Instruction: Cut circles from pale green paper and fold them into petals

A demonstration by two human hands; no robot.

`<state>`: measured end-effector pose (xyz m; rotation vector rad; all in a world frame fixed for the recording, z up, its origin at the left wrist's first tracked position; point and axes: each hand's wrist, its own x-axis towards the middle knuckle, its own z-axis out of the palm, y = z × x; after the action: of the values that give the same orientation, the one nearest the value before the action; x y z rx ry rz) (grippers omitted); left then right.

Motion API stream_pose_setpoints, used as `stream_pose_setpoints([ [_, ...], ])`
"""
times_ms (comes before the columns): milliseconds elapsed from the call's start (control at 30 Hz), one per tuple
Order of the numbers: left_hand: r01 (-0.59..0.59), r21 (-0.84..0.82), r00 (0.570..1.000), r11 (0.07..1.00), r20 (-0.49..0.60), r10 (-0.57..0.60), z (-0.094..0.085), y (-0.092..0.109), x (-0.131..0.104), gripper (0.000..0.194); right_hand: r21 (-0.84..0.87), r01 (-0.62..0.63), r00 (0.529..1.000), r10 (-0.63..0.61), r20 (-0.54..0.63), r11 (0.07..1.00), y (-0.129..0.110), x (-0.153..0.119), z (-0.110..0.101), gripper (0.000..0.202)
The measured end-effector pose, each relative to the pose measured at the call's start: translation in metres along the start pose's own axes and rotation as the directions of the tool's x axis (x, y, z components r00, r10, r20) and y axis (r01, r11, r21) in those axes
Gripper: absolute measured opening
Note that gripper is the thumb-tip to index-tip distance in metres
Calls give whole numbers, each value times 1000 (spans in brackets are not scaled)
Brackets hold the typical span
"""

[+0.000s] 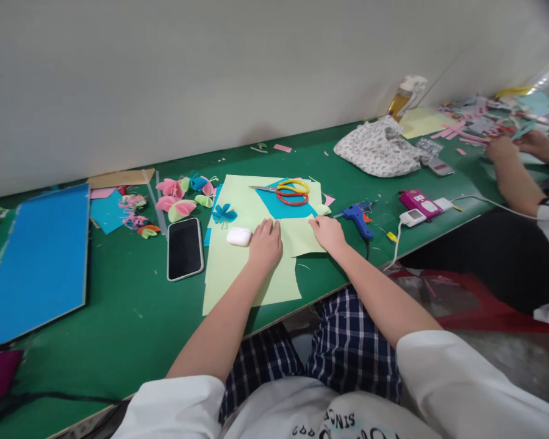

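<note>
Light green paper (238, 274) lies in overlapping sheets in front of me. My left hand (265, 244) rests on it with its fingers stretched out flat, beside a white earbud case (239, 236). At the right edge of a smaller light green piece (299, 236), my right hand (330, 234) has its fingers closed on the paper. Just beyond the hands, scissors (286, 191) with one yellow and one red handle lie on a blue sheet (281, 209). A blue paper flower (224, 213) sits near the left hand.
To the right are a blue glue gun (359, 219), a pink device (419, 203), a patterned cloth bag (379, 148) and a bottle (405, 99). Leftward lie a phone (185, 249), paper petals (178, 196) and a blue board (41, 256). Another person's hands (503, 148) work at far right.
</note>
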<state>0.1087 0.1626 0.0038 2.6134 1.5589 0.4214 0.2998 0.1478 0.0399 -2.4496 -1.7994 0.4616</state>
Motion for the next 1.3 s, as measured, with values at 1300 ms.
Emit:
stream_pose_setpoints([
  [1300, 54, 46, 985, 997, 159, -61, -9, 5, -7, 55, -90, -153, 979, 138, -151, 984, -1, -48, 13, 38],
])
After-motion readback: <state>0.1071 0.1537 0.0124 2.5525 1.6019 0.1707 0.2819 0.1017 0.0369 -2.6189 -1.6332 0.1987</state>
